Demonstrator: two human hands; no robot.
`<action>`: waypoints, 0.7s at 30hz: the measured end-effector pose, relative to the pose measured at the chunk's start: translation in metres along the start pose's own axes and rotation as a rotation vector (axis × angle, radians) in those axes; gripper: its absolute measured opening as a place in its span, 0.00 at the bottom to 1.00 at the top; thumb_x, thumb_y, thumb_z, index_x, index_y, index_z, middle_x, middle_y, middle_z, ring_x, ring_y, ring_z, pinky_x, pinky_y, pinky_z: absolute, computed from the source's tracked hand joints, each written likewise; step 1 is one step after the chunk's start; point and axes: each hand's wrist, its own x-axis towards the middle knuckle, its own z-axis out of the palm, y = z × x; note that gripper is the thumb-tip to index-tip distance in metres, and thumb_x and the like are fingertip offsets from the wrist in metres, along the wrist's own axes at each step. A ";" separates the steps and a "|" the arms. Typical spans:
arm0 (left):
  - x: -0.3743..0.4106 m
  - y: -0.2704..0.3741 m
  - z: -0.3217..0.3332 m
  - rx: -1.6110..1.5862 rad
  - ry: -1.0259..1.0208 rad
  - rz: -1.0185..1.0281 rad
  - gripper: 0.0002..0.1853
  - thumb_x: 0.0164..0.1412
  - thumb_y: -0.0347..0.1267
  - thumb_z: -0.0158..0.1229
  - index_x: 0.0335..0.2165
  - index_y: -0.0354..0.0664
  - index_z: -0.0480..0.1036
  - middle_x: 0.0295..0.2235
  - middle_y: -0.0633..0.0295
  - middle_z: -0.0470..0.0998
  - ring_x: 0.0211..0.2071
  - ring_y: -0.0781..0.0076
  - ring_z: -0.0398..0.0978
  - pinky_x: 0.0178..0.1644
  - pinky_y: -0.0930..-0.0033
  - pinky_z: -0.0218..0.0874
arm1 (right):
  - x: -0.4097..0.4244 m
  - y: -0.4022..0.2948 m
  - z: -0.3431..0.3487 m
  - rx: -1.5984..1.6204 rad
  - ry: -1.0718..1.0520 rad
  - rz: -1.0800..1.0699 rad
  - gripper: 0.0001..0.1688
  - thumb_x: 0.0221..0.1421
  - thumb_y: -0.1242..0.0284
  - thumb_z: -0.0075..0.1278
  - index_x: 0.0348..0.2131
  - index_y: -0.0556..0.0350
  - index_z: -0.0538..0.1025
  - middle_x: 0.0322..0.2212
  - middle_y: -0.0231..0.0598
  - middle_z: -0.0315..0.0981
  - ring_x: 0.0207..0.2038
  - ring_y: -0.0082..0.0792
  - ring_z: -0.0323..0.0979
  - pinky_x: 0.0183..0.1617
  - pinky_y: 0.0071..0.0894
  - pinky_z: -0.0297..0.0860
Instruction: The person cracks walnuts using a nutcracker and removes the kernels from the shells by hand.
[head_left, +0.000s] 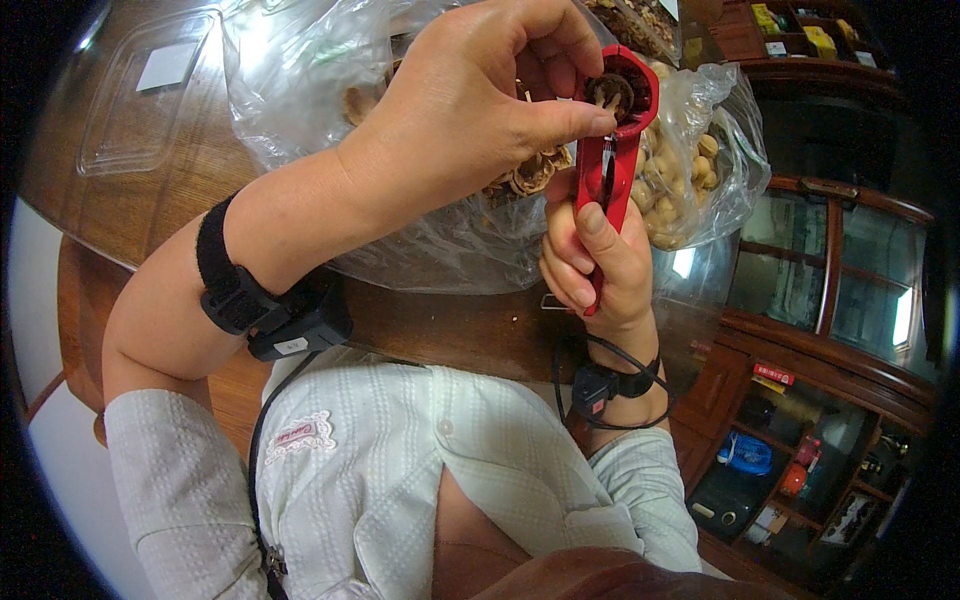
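My right hand (600, 259) is wrapped around the handles of a red nutcracker (634, 161), with the thumb lying along the near handle. Inside its round head sits a dark brown piece with pale parts (611, 94), perhaps a walnut. My left hand (517, 90) reaches across from the left. Its thumb tip touches the near side of the head, and its fingers curl at the left rim; whether they pinch anything is unclear. Behind and below the left hand, cracked walnut shells (534, 174) lie on a clear plastic bag (442, 251).
A clear plastic bag of whole walnuts (671, 191) stands right of the nutcracker. A clear plastic tray (120, 154) lies at the left on the wooden table (217, 161). More nut pieces (637, 26) are at the top. A glass-fronted cabinet (829, 262) stands to the right.
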 end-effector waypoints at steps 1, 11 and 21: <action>0.000 -0.001 -0.001 -0.033 -0.011 -0.010 0.13 0.52 0.25 0.63 0.35 0.35 0.67 0.29 0.64 0.72 0.27 0.83 0.69 0.30 0.81 0.64 | 0.000 -0.002 0.000 -0.009 -0.003 0.014 0.29 0.58 0.59 0.48 0.48 0.65 0.61 0.16 0.29 0.57 0.11 0.19 0.56 0.13 0.18 0.53; 0.004 -0.013 -0.003 -0.122 -0.079 -0.059 0.13 0.54 0.25 0.61 0.37 0.33 0.67 0.27 0.64 0.72 0.26 0.82 0.69 0.29 0.82 0.64 | 0.004 0.000 -0.002 0.009 -0.109 -0.029 0.41 0.57 0.52 0.42 0.56 0.69 0.54 0.27 0.40 0.64 0.24 0.33 0.67 0.27 0.29 0.63; 0.003 -0.007 -0.004 -0.079 -0.088 -0.079 0.14 0.54 0.26 0.62 0.38 0.34 0.68 0.26 0.65 0.73 0.25 0.83 0.69 0.28 0.82 0.62 | 0.004 0.002 -0.003 0.008 -0.085 -0.063 0.38 0.58 0.53 0.41 0.54 0.67 0.57 0.26 0.40 0.63 0.24 0.33 0.67 0.28 0.27 0.64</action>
